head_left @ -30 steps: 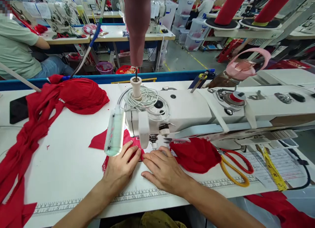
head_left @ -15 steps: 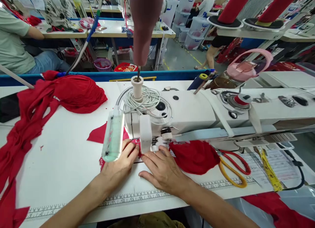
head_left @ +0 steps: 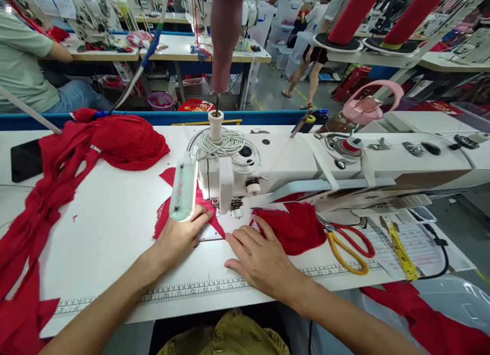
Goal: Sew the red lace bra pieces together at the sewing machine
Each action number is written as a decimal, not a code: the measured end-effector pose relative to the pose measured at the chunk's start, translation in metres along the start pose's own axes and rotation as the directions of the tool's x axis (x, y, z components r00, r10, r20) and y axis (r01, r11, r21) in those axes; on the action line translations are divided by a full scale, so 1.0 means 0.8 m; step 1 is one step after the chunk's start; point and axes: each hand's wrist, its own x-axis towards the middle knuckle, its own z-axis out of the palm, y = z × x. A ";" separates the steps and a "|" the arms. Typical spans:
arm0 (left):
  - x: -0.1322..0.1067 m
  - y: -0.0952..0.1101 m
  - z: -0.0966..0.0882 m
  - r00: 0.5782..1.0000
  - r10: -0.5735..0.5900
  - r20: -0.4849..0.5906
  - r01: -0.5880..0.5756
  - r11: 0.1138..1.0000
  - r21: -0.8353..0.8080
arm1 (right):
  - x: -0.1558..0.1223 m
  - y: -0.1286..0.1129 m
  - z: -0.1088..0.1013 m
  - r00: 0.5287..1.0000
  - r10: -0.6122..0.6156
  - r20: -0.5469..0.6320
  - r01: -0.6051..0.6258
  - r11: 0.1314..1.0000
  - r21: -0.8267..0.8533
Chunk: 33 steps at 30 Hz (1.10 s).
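My left hand (head_left: 182, 236) lies flat, fingers together, pressing a small red fabric piece (head_left: 164, 218) against the table just left of the needle. My right hand (head_left: 259, 258) rests flat on the table with fingers stretched toward the presser foot (head_left: 234, 208) of the white sewing machine (head_left: 291, 166). Its fingertips touch the edge of a second bunch of red fabric (head_left: 294, 231) lying under the machine arm. A pale lamp tube (head_left: 184, 189) hangs over my left hand's fingertips.
A heap of red fabric (head_left: 111, 140) trails down the table's left side. Scissors with red and yellow handles (head_left: 346, 242) and a yellow tape measure (head_left: 398, 250) lie right of the fabric. A seated person (head_left: 26, 64) works at the back left; another person walks in the aisle.
The red piece has travelled backward under the presser foot, more of it now showing behind the needle. Both hands stay flat and have shifted slightly with it. The view has tilted a little.
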 end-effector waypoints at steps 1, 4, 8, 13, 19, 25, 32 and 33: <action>0.001 0.001 -0.003 1.000 0.009 0.003 -0.009 1.000 0.020 | 0.001 -0.002 0.001 1.000 -0.011 0.004 0.011 1.000 0.016; 0.005 0.017 -0.007 1.000 0.011 -0.029 -0.007 0.988 0.155 | 0.008 -0.004 0.008 1.000 -0.021 0.014 0.020 0.997 0.076; 0.005 0.032 -0.010 0.997 -0.012 -0.079 0.027 0.981 0.193 | 0.013 -0.006 0.015 0.999 -0.034 0.036 0.029 0.992 0.120; 0.004 0.031 -0.014 0.997 0.026 -0.066 -0.013 0.982 0.190 | 0.013 -0.006 0.008 0.997 -0.054 0.048 0.044 0.981 0.189; -0.002 0.032 -0.011 0.993 0.074 -0.093 -0.055 0.980 0.189 | 0.011 0.002 0.003 0.996 -0.061 0.057 0.047 0.975 0.218; 0.002 0.020 0.002 0.996 0.045 -0.081 -0.025 0.972 0.235 | 0.018 0.009 0.010 0.998 -0.032 0.060 0.018 0.974 0.224; 0.003 0.003 0.010 0.998 0.000 -0.063 0.012 0.981 0.195 | 0.022 0.015 0.007 0.997 0.012 0.080 -0.029 0.975 0.222; 0.003 0.004 0.008 0.998 -0.005 -0.069 0.016 0.986 0.168 | 0.021 0.015 0.005 0.996 0.015 0.084 -0.034 0.973 0.227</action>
